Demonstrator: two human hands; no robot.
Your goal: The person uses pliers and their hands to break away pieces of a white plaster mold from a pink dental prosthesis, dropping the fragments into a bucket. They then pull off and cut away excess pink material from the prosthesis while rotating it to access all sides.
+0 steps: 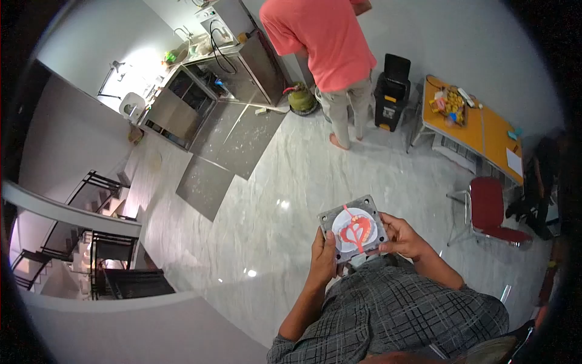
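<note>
The grey square plate (353,229) is in the lower middle of the frame, held up in front of the person's plaid shirt (394,315) and well above the pale marble floor (273,182). Its face carries a white disc (343,221) with a red heart-like shape (357,233) on it, and a pinkish strip runs across both.

The left hand (324,255) has its grip clenched on the plate's lower left edge, with the thumb lying on the face near the corner. The right hand (403,236) grasps the right edge, fingers curled around the side and the thumb pressed on the face. Both forearms rise from the bottom of the frame to meet at the plate.

At the upper middle, another person in a salmon shirt (327,42) and grey trousers stands barefoot on the floor. Just to the right of their legs stands a black bin (391,91), and just to the left a green gas cylinder (301,98). A steel surface (236,67) with open shelves below and a dark hose on top runs across the upper left.

At the upper right an orange surface (485,136) bears a cluster of small yellow things, too small to make out, and a white sheet. Below it, at the right, a red chair (494,212) stands on metal legs. A dark figure at the far right edge is too blurred to tell apart. A stair railing (73,212) fills the left edge.
</note>
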